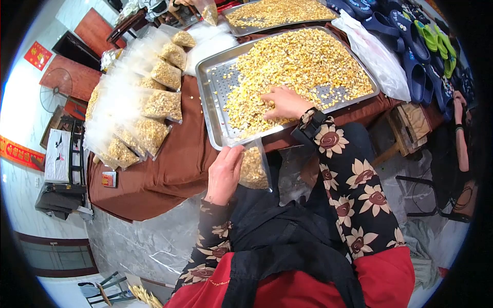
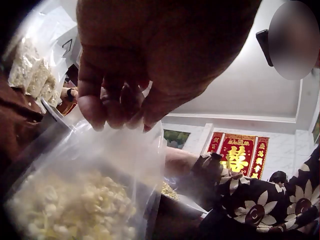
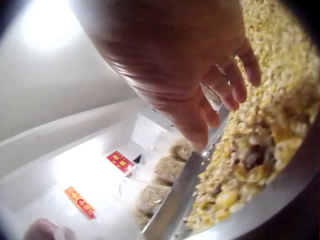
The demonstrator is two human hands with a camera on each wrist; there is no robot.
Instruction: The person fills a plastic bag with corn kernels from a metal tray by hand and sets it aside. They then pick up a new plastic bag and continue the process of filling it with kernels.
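My left hand (image 1: 225,173) pinches the top edge of a clear plastic bag (image 1: 254,169) beside the near left corner of a metal tray (image 1: 214,92). Yellow and cream grain-like pieces fill the lower part of the bag, as the left wrist view also shows. Across the tray spreads a large heap of similar loose pieces (image 1: 303,59). Over the near side of this heap is my right hand (image 1: 288,104), palm down with fingers loosely spread. In the right wrist view, the right fingers (image 3: 235,92) hang just above the pieces and hold nothing.
Several filled clear bags (image 1: 149,131) stand left of the tray on a brown cloth (image 1: 179,159). A second tray (image 1: 280,13) lies beyond, near another person's hand. White plastic (image 1: 372,56) and several slippers (image 1: 416,82) are at the right. A small red box (image 1: 109,179) sits at the cloth's left end.
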